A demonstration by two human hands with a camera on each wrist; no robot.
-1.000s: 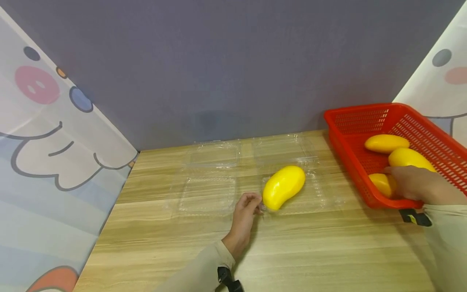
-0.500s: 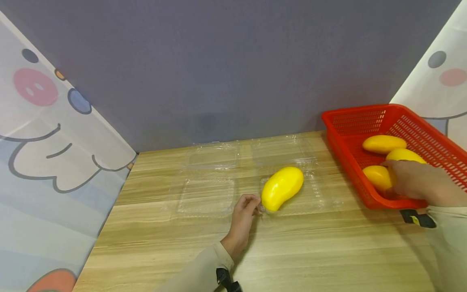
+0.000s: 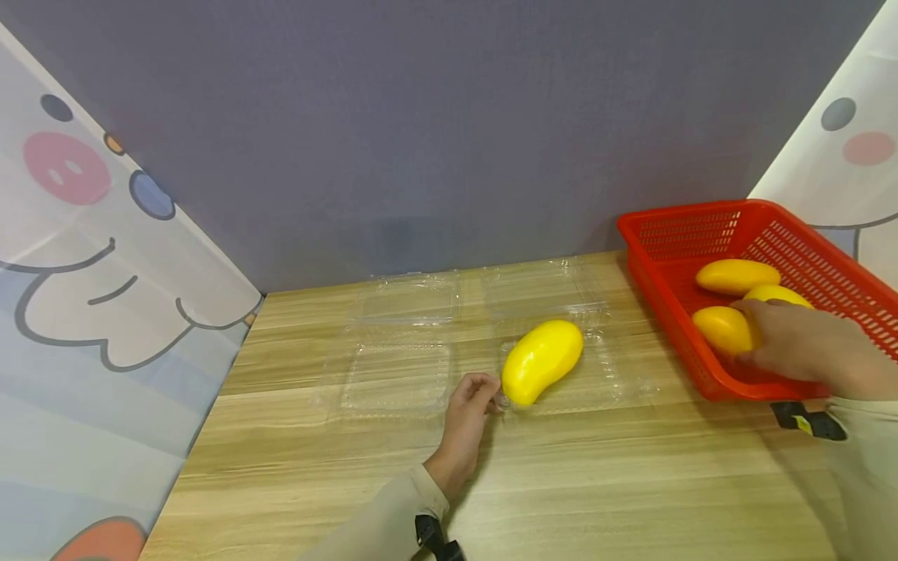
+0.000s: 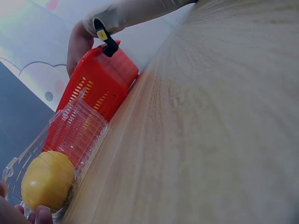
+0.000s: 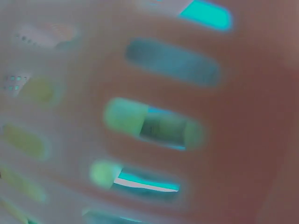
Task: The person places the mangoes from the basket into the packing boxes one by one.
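Observation:
My left hand (image 3: 466, 425) pinches the near left corner of an opened clear plastic clamshell box (image 3: 603, 374). A yellow mango (image 3: 542, 362) lies slanted in that box, close beside my fingertips. In the left wrist view the same mango (image 4: 48, 181) shows behind the clear wall, with fingertips (image 4: 43, 215) at the box's edge. Inside the red basket (image 3: 662, 300), my right hand (image 3: 807, 343) grips another mango (image 3: 722, 329) near the left wall. The right wrist view is blurred, filled by the slotted basket wall (image 5: 243, 140).
Two more mangoes lie in the basket, one toward the back (image 3: 738, 276) and one partly behind my right hand (image 3: 780, 294). A second opened clear clamshell box (image 3: 400, 378) sits to the left. A grey panel (image 3: 435, 140) rises behind the wooden table (image 3: 575, 483).
My right hand has shifted the gripped mango slightly up and left within the basket. My left hand stays at the box corner, and the mango there has not moved. The head view shifts slightly.

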